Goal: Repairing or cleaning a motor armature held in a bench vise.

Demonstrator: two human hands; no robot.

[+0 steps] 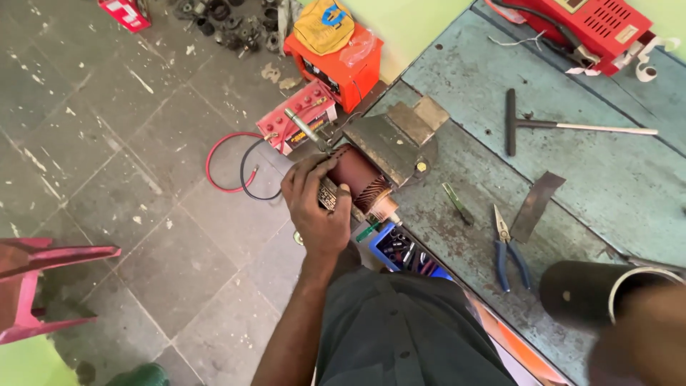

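My left hand (318,204) sits mid-frame, fingers curled around the end of a reddish-brown motor armature (361,179), thumb pressed on its side. The armature is clamped in a grey bench vise (393,139) at the left edge of the tabletop (607,179), just right of my hand. The vise handle (304,129) sticks out toward the upper left, above my knuckles.

My right hand (647,336) is in the lower right corner, blurred and close to the camera; it touches a black cylinder (582,289) with a light rim, but I cannot tell whether the fingers are wrapped round it or spread.

On the blue-green tabletop: blue-handled pliers (509,250) right of centre, a flat metal strip (536,206) just beside them, a small green-handled tool (455,202) near the vise, a T-shaped wrench (557,125) further up, a red machine (593,25) at the top right.

A blue tray of small parts (400,250) sits below the armature. On the floor (128,186), upper centre: an orange box (336,64), a red battery (296,118) with red and black cables (236,168). A pink stool (36,286) is at the left edge.
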